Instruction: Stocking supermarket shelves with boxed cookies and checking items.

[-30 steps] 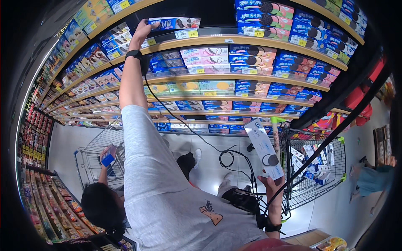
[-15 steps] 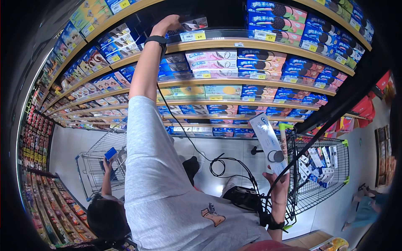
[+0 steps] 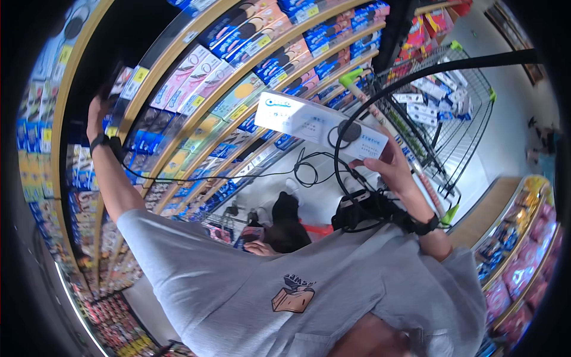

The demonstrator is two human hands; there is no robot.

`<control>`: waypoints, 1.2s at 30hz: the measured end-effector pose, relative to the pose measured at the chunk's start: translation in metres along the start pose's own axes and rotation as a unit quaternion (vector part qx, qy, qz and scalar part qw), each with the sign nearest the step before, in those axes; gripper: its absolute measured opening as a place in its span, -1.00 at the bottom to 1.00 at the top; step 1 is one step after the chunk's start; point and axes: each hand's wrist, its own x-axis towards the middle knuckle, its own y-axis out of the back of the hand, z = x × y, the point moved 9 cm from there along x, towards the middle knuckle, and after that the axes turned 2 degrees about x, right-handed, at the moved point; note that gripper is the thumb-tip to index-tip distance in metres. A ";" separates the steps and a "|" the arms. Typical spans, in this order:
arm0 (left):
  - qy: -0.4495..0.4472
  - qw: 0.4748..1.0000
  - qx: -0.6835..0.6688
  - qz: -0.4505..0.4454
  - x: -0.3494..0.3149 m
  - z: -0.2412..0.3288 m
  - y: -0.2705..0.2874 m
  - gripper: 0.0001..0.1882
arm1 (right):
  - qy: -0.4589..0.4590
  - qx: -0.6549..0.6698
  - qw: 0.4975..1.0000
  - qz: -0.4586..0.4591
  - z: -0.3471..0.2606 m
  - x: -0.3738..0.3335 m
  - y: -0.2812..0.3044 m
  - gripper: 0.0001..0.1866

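While the head view is looking down across the shelves, the right hand is gripping one end of a white box right of centre, curling partly closed around it, with the far end jutting unsupported toward the upper left. Judging by its length, that one-ended hold could be inviting a tip or a twist. A thick black cable is crossing in front of the box, so a turn of the wrist could be catching a corner on it. In the upper left, the left hand is resting in the dark shelf gap beside a small blurred box; how far its fingers are spreading, or whether they are holding anything, I cannot tell. A thin cable is trailing from that wrist across the shelf fronts toward mid-frame, so any snag on a wooden shelf edge could be jerking the arm or knocking packs loose.
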 end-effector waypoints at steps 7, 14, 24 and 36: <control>0.013 1.000 -0.005 -0.016 -0.005 -0.014 -0.015 -0.50 | -0.023 -0.032 0.999 0.007 0.004 -0.005 0.009 -0.29; 0.036 0.996 0.078 -0.028 0.007 -0.082 0.000 -0.37 | -0.020 -0.018 1.000 -0.001 -0.002 0.000 0.004 -0.27; 0.044 0.992 0.050 0.110 -0.026 -0.002 0.025 -0.45 | -0.029 0.000 0.999 0.046 0.018 0.000 0.016 -0.24; 0.127 0.989 0.076 -0.013 -0.058 -0.015 0.049 -0.49 | -0.052 -0.033 0.997 0.049 0.048 0.025 0.029 -0.26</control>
